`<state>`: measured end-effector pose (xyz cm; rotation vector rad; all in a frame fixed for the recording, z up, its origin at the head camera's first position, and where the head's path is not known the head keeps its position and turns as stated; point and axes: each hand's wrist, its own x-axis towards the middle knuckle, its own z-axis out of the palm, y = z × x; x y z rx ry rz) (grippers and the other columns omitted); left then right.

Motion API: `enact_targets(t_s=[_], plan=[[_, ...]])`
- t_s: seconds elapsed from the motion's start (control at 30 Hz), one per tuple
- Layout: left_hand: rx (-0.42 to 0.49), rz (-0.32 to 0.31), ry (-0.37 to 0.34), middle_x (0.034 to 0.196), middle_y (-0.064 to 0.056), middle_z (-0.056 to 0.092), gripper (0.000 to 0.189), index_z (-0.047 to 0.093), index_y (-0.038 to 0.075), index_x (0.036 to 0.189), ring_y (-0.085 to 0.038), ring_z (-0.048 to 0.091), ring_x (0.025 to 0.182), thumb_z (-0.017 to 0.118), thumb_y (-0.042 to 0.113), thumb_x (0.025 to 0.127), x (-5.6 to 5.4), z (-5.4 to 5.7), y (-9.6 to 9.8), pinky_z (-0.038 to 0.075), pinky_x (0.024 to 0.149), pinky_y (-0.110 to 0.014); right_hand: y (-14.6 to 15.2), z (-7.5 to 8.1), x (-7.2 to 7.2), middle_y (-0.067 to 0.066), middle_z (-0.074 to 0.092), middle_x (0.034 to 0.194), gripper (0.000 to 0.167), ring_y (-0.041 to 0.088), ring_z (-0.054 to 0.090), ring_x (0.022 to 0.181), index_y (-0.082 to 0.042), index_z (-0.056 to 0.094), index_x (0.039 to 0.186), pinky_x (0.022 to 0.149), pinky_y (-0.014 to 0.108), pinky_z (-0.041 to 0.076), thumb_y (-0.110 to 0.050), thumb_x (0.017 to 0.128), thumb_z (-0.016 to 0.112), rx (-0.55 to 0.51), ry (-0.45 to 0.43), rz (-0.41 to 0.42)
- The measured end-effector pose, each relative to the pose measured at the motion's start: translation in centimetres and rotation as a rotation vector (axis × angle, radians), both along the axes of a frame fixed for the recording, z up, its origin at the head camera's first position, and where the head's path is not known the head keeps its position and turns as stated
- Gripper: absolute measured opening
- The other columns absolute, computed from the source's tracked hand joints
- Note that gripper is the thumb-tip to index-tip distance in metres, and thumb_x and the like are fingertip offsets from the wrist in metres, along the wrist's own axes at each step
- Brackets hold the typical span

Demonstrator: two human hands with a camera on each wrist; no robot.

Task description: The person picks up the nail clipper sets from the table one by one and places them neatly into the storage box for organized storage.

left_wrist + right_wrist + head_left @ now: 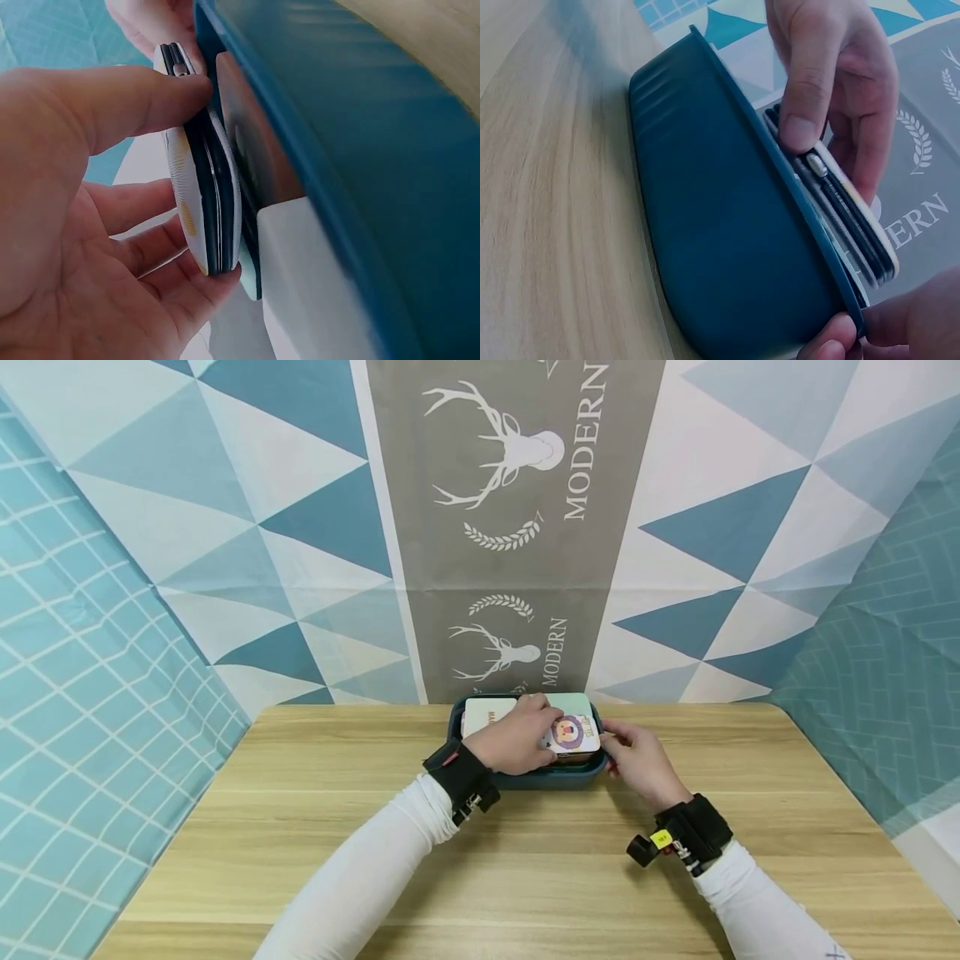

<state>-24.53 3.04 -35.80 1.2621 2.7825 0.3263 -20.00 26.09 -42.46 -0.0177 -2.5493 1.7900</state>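
In the head view a dark blue plastic basket (551,782) stands on the table near the wall. My left hand (517,739) reaches over it and grips a small zip case (567,733) with a lion face printed on it. Thumb on one edge and fingers on the other, it holds the case tilted at the basket's top, as the left wrist view shows. A metal zip pull (817,164) shows beside the thumb in the right wrist view. My right hand (641,764) pinches the basket's rim at its right end.
Inside the basket lie a cream-white item (482,712) with gold lettering, a mint-green item (572,702) and a brown one (255,131). The wooden table (300,835) meets a patterned cloth wall (517,560) right behind the basket.
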Motion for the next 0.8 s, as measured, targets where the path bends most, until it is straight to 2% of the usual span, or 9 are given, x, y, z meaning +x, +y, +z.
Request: enact_targets(t_s=[0.33, 0.8], plan=[[-0.012, 0.000, -0.005, 0.138, -0.010, 0.051, 0.064, 0.052, 0.004, 0.154, -0.023, 0.046, 0.122, 0.077, 0.028, 0.100, 0.2, -0.8, 0.2, 0.043, 0.105, -0.030, 0.0, -0.1, 0.0, 0.018, 0.061, 0.106, 0.045, 0.019, 0.058, 0.074, 0.009, 0.048, 0.154, 0.063, 0.029, 0.054, -0.013, 0.115, 0.048, -0.015, -0.037, -0.003], [-0.025, 0.001, 0.054, 0.132, -0.007, 0.049, 0.062, 0.055, 0.004, 0.151, -0.021, 0.044, 0.117, 0.078, 0.028, 0.099, 0.4, -1.2, 0.4, 0.043, 0.102, -0.028, 0.1, 0.0, 0.0, 0.018, 0.061, 0.109, 0.045, 0.019, 0.058, 0.076, 0.010, 0.047, 0.154, 0.064, 0.029, 0.054, -0.013, 0.114, 0.048, -0.024, -0.048, -0.001]])
